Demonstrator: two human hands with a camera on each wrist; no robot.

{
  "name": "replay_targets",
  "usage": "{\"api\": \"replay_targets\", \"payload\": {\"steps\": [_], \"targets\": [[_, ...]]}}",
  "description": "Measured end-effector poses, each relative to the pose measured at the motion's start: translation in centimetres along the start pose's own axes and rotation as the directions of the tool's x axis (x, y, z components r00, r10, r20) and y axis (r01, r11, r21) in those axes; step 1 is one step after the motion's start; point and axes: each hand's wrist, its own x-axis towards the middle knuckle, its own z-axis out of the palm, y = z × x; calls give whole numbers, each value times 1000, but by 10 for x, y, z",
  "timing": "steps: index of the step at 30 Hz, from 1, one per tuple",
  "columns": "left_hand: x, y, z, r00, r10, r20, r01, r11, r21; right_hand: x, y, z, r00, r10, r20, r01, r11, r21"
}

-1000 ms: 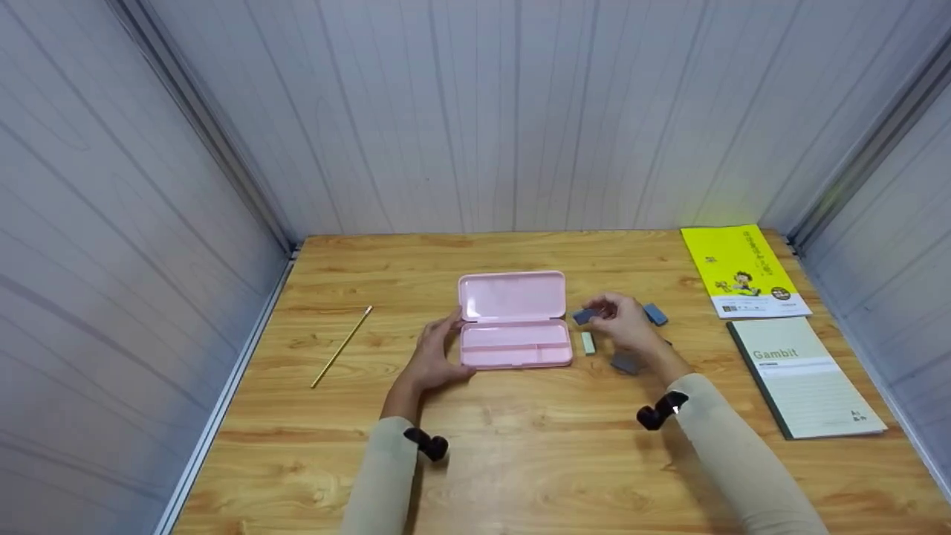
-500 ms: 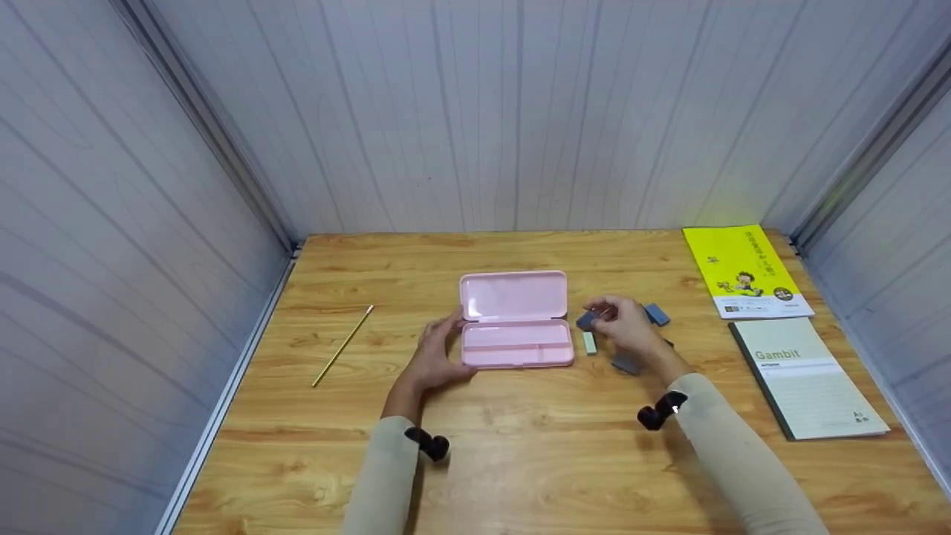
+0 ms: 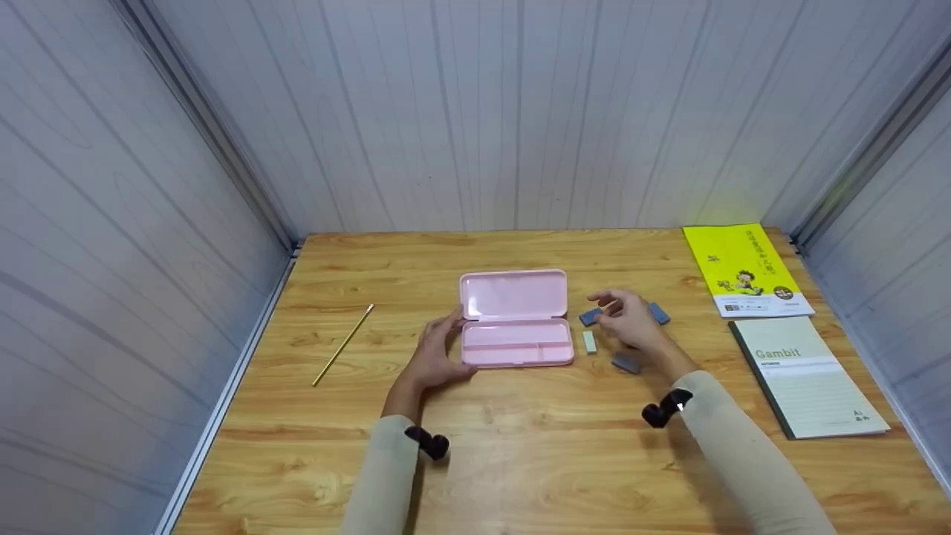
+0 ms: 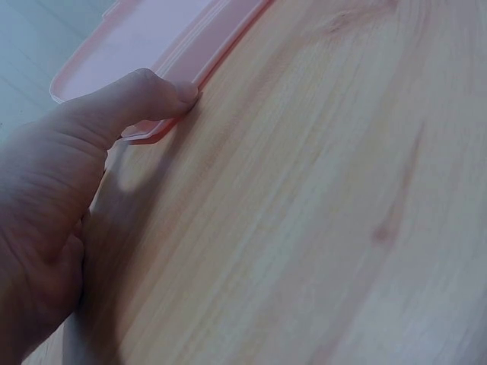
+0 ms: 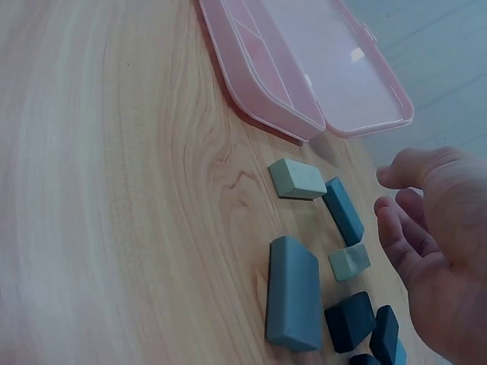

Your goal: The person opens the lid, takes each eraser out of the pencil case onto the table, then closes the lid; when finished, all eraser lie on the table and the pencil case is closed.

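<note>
The pink pencil case (image 3: 518, 357) lies with its lid up, its compartments bare. My left hand (image 3: 431, 358) grips its left end, thumb on the front corner, as the left wrist view also shows; the other fingertips are partly hidden behind the case. Just right of the case, my right hand (image 3: 630, 323) hovers over several erasers with loosely bent fingers and nothing between them. Nearest its fingertips is a blue eraser (image 5: 344, 211), flat on the table. A pale green eraser (image 5: 298, 179) sits beside the case, and a grey eraser (image 5: 293, 296) lies closer to me.
Left of the case lies a gold pencil (image 3: 342, 345). Another pale eraser (image 5: 350, 261) and darker ones (image 5: 350, 321) are under the right hand. At the right are a yellow booklet (image 3: 743, 267) and a Gambit notebook (image 3: 806, 379). Panelled walls (image 3: 490, 119) enclose the table.
My right hand has set the blue eraser down slightly to the right, let go of it, and spread its fingertips away. The left hand stays on the pencil case.
</note>
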Motion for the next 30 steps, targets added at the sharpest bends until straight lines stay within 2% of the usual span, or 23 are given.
{"api": "replay_targets", "payload": {"steps": [4,13,30], "targets": [[0,0,0,1000,-3,-6,3,1000,0,3,-4,-3,1000,-29,-1,29,999,-22],[-1,1,-3,1000,0,-6,0,1000,-1,11,-15,2,999,-41,-8,41,999,0],[-1,2,-1,1000,0,-14,0,1000,3,27,-35,24,997,7,73,-15,994,111]]}}
